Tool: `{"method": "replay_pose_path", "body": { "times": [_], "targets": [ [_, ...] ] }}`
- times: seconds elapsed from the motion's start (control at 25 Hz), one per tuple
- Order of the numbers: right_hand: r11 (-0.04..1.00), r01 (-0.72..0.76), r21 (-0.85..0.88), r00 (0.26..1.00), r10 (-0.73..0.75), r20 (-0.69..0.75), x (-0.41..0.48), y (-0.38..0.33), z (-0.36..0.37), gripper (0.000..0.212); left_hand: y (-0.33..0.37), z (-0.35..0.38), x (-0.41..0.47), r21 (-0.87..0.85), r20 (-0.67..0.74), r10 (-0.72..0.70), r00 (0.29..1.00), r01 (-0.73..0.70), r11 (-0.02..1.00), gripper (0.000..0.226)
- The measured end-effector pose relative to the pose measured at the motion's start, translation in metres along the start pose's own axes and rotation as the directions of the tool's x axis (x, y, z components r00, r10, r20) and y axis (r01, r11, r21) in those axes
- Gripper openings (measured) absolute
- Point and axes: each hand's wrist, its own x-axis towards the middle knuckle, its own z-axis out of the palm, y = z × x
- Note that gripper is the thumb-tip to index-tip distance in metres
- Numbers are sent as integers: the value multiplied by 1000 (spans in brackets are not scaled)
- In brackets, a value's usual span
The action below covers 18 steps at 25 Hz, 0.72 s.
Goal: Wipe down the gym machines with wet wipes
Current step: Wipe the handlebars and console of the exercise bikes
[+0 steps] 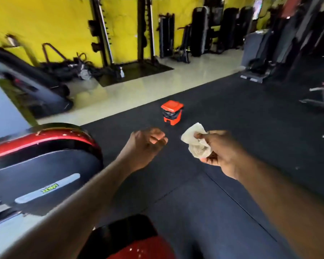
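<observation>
R hand (221, 150) w/ crumpled wet wipe (195, 144), bin (172, 112) ahead.
Wipe pinched btw R thumb + fingers, bunched, no clear long axis. L hand (146, 144) loosely curled, empty. Orange bin, lid down, on floor beyond both hands, slightly L of wipe. Red/black machine (45, 165) at L, nearer L hand.

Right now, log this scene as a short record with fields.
left hand: fingers loosely curled, holds nothing
right hand: grips the wipe
wipe: white, crumpled
bin: small, orange, lid down, black liner, stands on the floor beyond both hands
machine: red and black, at the left
floor: dark rubber mat
</observation>
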Motion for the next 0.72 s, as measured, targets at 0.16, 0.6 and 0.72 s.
{"method": "replay_pose_path", "body": {
  "times": [0.16, 0.6, 0.72],
  "targets": [
    [998, 38, -57, 977, -25, 212, 156, -36, 29, 7, -60, 5, 104, 15, -126, -134, 983, 137, 990, 14],
    [993, 96, -62, 766, -34, 642, 493, -151, 192, 11, -185, -74, 322, 130, -455, -339, 823, 439, 889, 11],
    [995, 78, -56, 711, -16, 703, 580, -175, 250, 16, -225, -95, 387, 115, -528, -382, 759, 509, 853, 4]
  ]
}}
